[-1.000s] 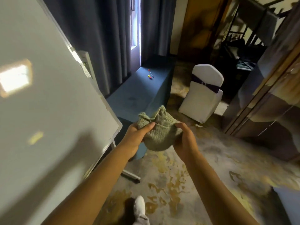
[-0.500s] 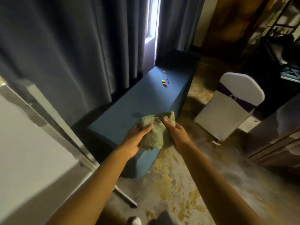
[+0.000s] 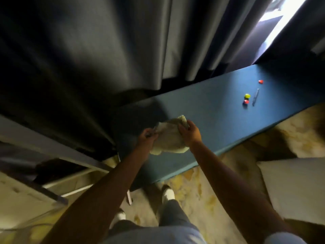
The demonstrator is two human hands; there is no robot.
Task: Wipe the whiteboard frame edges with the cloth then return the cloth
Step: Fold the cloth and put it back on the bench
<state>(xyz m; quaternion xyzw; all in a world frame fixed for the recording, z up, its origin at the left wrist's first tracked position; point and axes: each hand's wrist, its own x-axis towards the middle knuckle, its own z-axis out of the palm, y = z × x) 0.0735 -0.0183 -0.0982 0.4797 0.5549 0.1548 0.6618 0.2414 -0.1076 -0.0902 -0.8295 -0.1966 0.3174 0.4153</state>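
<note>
**No readable text in view**

Nothing in this view carries lettering, a label, a brand mark, a number or a sign that can be read. The picture is motion-blurred, and every surface shown is plain and unmarked as far as can be told.
</note>
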